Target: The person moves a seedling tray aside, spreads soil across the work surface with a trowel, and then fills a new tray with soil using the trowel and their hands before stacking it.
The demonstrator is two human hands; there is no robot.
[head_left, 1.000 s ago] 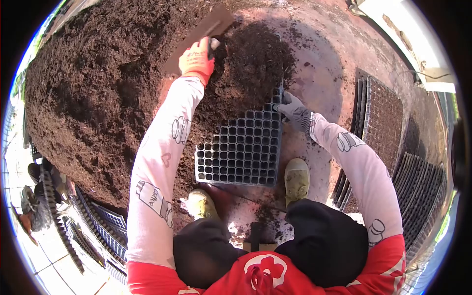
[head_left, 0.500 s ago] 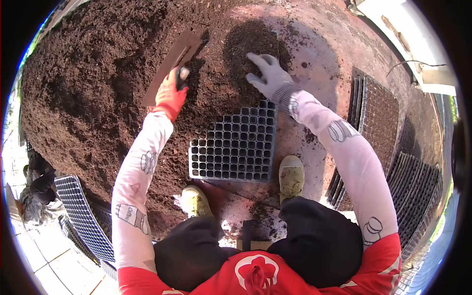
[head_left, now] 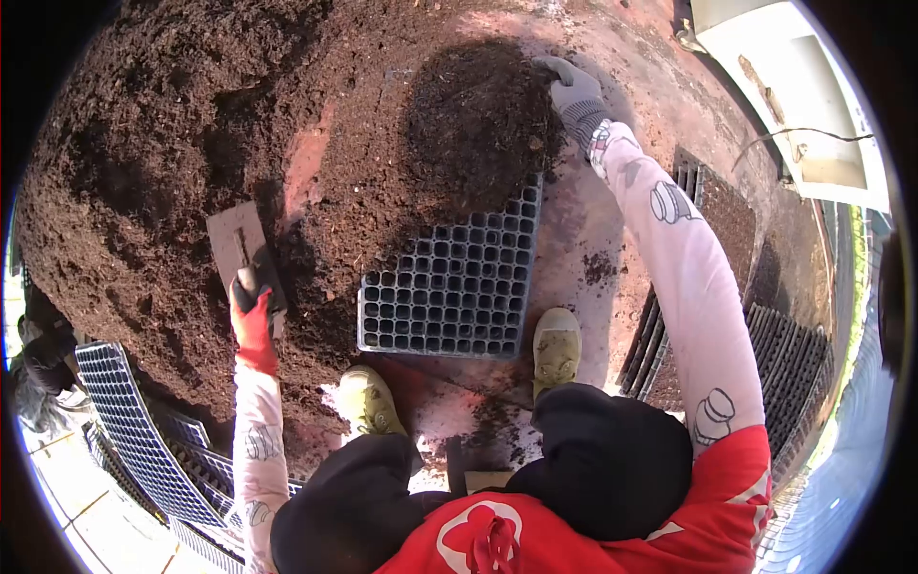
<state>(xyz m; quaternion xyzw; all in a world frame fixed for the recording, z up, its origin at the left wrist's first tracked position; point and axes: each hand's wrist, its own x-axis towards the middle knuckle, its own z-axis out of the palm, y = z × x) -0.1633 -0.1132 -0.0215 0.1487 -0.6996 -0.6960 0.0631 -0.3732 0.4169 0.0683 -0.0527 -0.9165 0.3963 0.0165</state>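
My left hand (head_left: 252,325), in a red glove, is closed round the handle of a flat rectangular plastering trowel (head_left: 228,237), whose blade rests against the dark loose soil (head_left: 153,182). My right hand (head_left: 577,94), in a grey glove, has its fingers bent over the far right edge of a black seedling tray (head_left: 445,301). Heaped soil covers the far part of that tray and partly hides its rim. Open square cells show in the near part.
Soil-filled trays (head_left: 732,201) and a row of stacked trays (head_left: 789,368) lie at the right. More cell trays (head_left: 129,411) lean at the lower left. My shoes (head_left: 557,349) stand close to the near tray edge. A white panel (head_left: 813,105) is at the upper right.
My left hand has drawn the trowel back toward me and left, and a reddish strip of floor now shows. My right hand has moved from above the soil to the tray's far right edge.
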